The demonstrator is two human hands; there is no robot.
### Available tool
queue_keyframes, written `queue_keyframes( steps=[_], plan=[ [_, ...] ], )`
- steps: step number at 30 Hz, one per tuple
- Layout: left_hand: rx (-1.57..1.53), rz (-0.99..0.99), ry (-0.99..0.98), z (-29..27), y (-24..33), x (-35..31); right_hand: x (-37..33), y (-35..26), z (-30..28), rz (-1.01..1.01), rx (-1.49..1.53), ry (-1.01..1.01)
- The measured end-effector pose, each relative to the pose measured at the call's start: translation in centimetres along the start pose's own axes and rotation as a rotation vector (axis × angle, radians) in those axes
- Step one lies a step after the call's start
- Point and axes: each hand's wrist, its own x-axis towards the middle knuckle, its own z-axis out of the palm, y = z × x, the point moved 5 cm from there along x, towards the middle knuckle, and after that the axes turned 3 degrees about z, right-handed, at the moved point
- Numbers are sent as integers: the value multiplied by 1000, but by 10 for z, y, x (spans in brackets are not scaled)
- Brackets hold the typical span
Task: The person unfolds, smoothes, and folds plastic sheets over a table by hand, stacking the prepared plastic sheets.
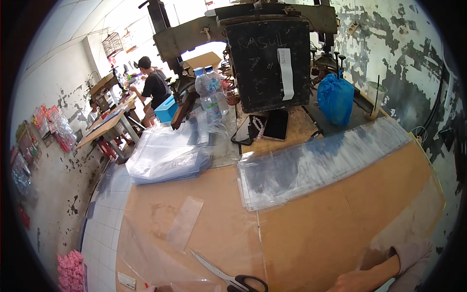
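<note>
At the lower right edge my right hand (357, 282) rests low over the brown table, its fingers cut off by the picture's edge. Only a sliver of my left hand (159, 289) shows at the bottom, beside a clear plastic sheet (151, 260); its fingers are hidden. Between the hands lies a pair of scissors (242, 281) with black handles, blades pointing up and left. Beyond them a narrow clear plastic strip (187, 219) lies flat. A stack of clear plastic sheets (170, 158) sits at the far left of the table, and a long stack of plastic strips (321, 168) at the right.
A dark machine with a black board (267, 63) stands behind the table. Near it are two phones (276, 125), water bottles (209, 100), a blue bag (335, 100) and a blue box (166, 110). Another person (154, 87) works at a far table (109, 121). Pink material (71, 270) lies lower left.
</note>
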Motion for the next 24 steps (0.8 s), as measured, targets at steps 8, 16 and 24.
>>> queue_keyframes(
  steps=[8,16,24],
  plan=[
    [-277,-156,-68,-11,22,-27,-21,-19,-13,-9,74,8],
    [-474,-695,209,-63,36,-99,-72,3,-62,299,351,22],
    [-9,-953,1963,-31,29,-338,-310,40,-159,1120,-806,989]
  ],
)
